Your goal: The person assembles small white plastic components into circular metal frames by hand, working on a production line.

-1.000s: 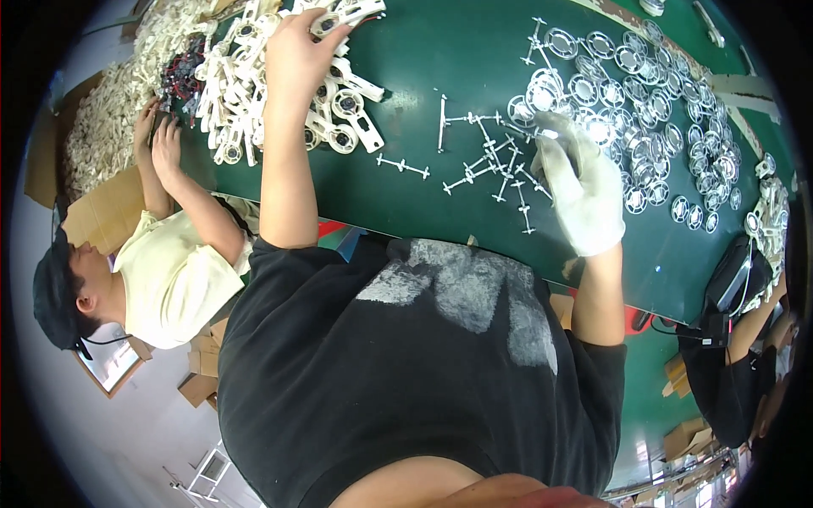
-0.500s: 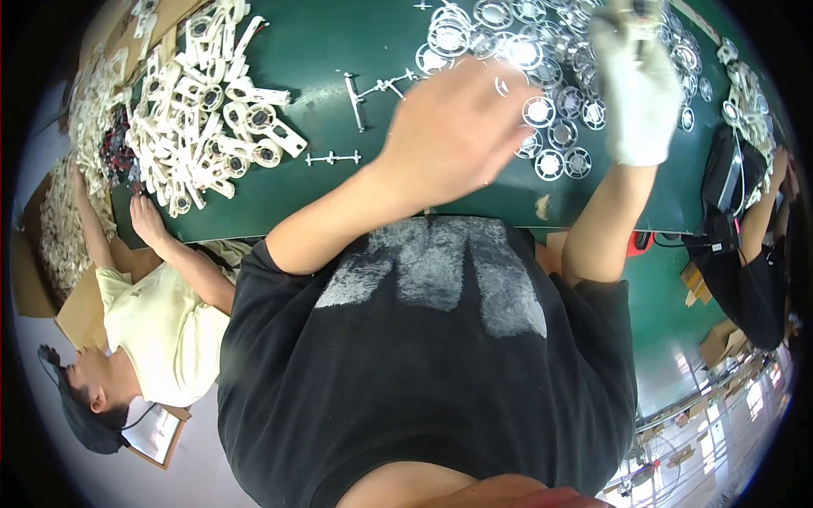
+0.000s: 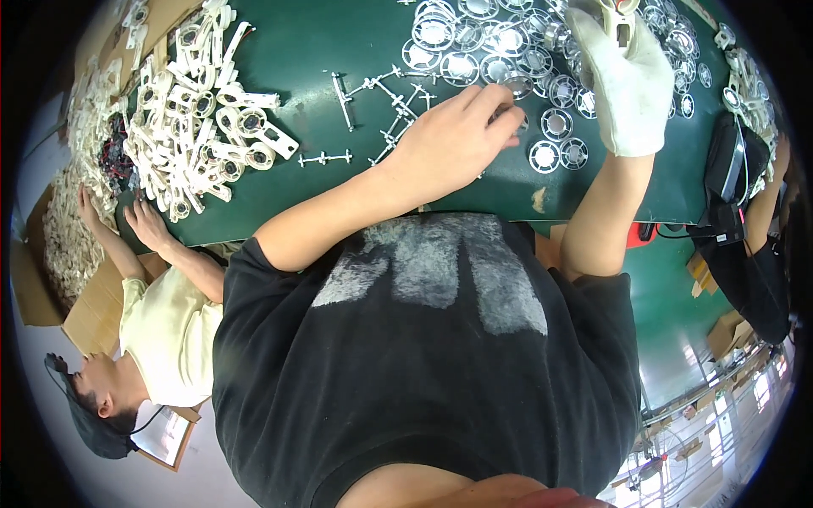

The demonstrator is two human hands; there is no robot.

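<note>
While your left hand (image 3: 449, 144) pinches a silver disc (image 3: 518, 83) at the near edge of the disc spread, your gloved right hand (image 3: 628, 80), farther right, grips a cream plastic part (image 3: 616, 12), long axis pointing away from you.

Bare green table (image 3: 339, 38) between part piles (image 3: 199, 127)
</note>
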